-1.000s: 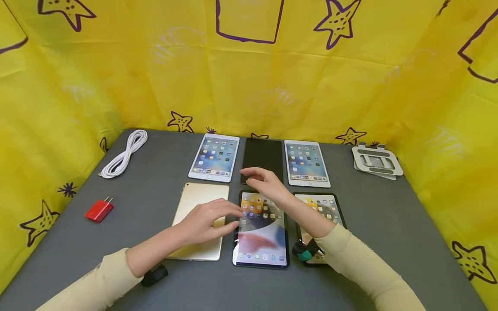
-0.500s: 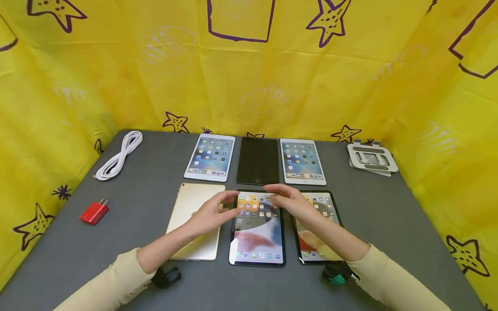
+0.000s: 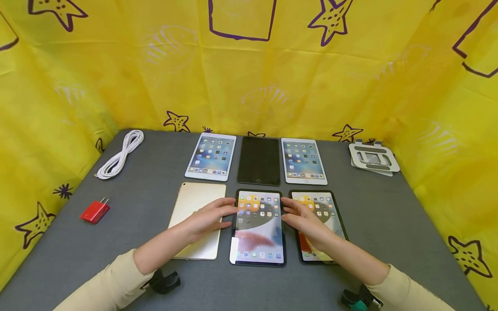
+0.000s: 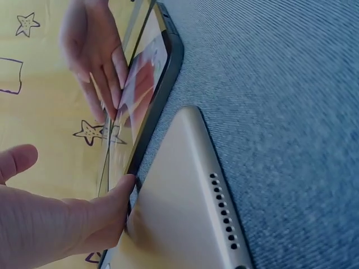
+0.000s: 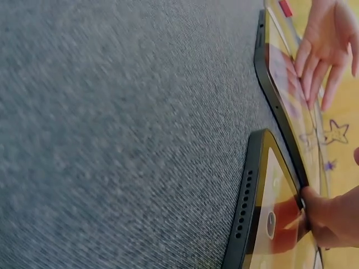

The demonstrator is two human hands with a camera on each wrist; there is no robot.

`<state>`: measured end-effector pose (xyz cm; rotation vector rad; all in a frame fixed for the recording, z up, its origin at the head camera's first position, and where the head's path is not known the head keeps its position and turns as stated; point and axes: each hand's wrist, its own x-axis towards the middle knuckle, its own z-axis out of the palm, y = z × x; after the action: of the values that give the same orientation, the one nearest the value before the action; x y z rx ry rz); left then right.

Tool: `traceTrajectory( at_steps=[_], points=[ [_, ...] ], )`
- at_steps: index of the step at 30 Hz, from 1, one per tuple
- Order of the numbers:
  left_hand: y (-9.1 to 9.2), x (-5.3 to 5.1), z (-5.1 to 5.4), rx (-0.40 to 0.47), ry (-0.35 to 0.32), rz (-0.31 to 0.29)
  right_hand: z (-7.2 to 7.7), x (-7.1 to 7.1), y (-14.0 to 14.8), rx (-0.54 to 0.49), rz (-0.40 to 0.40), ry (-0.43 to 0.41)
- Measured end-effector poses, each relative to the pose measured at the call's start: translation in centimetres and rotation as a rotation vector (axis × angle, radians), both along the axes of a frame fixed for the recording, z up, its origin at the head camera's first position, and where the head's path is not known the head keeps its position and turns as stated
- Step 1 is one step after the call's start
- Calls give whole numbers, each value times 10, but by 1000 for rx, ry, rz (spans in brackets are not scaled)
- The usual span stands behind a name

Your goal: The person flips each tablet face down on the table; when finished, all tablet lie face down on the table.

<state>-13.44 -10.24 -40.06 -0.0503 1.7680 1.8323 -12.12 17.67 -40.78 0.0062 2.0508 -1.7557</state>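
- Head: behind and above left hand (image 3: pixel 212 217) and right hand (image 3: pixel 307 222), farthest, facing forward-down.
- Left wrist: close beside left hand, sideways, facing right hand.
- Right wrist: likewise, facing left hand.
- All share the black-rimmed, rectangular glass tablet (image 3: pixel 258 231) between hands.

6 tablets (image 3: pixel 258 233) mid-frame: 5 screen up, 1 back up. 1 white cable (image 3: pixel 121 155) left, 1 red plug (image 3: pixel 95 212) lower left, 1 silver stand (image 3: pixel 373 157) right.
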Motion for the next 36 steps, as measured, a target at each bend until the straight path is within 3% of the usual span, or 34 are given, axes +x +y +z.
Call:
traceTrajectory(
  at_steps=[5,14,20,29,36],
  points=[
    [-3,-4,2,88,-71,14,-1,-1,-1,-75,-19,-41],
    [-7,-12,5,114,-145,40,-1,-1,-1,-89,-25,-52],
    [-9,-14,4,87,-135,7,-1,-1,-1,-100,-19,-52],
    [-9,-17,4,91,-136,69,0,-2,-5,-131,24,-47],
    [-12,-15,13,48,-30,107,2,-3,-15,-160,37,-59]
  ],
)
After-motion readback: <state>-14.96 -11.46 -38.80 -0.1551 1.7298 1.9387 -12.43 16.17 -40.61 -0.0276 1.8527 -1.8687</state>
